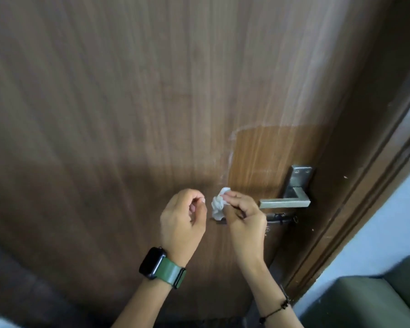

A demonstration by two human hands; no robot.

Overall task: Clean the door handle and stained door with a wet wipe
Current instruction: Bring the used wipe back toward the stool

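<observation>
A brown wooden door (128, 102) fills the view. A darker wet patch with a whitish edge lies above and left of the metal door handle (285, 202). My right hand (243, 218) pinches a crumpled white wet wipe (217, 204) just left of the handle's lever, close to the door face. My left hand (182, 221) hovers beside the wipe with its fingers curled and its thumb meeting the fingertip, holding nothing. A smartwatch with a green strap is on the left wrist.
The door frame (355, 209) runs down the right side, with a pale wall (388, 221) beyond it. A dark green cushioned seat (369, 301) sits at the bottom right. A latch fitting (282, 217) sits under the handle.
</observation>
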